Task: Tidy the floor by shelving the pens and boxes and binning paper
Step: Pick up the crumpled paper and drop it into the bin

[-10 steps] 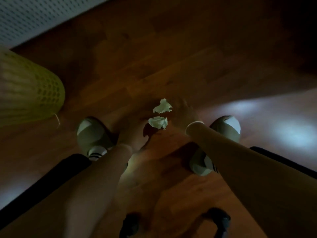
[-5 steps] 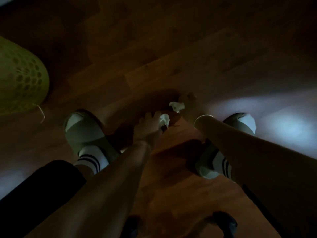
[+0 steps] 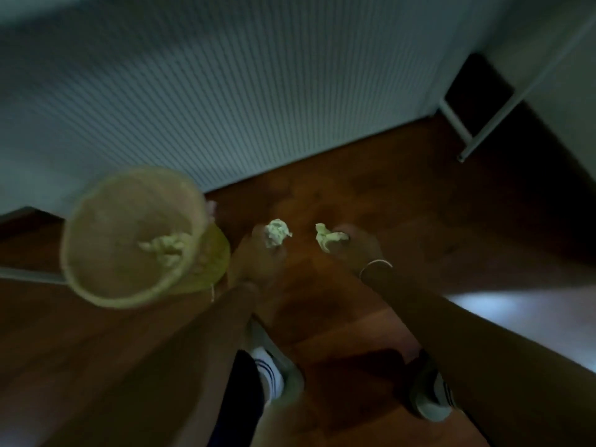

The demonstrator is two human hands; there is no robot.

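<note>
My left hand is shut on a crumpled ball of white paper, held above the wooden floor just right of the bin. My right hand, with a thin bracelet at the wrist, is shut on a second crumpled paper. A yellow mesh waste bin stands at the left, its round mouth facing up. Crumpled paper lies inside it. The picture is dim and blurred by motion.
A white ribbed wall panel runs behind the bin. At the upper right a white metal frame of some furniture stands on the floor. My two feet in pale sandals and striped socks are below. A light patch lies on the floor at right.
Both hands picked the two paper scraps off the floor and lifted them. My view has swung up toward the bin and the wall.
</note>
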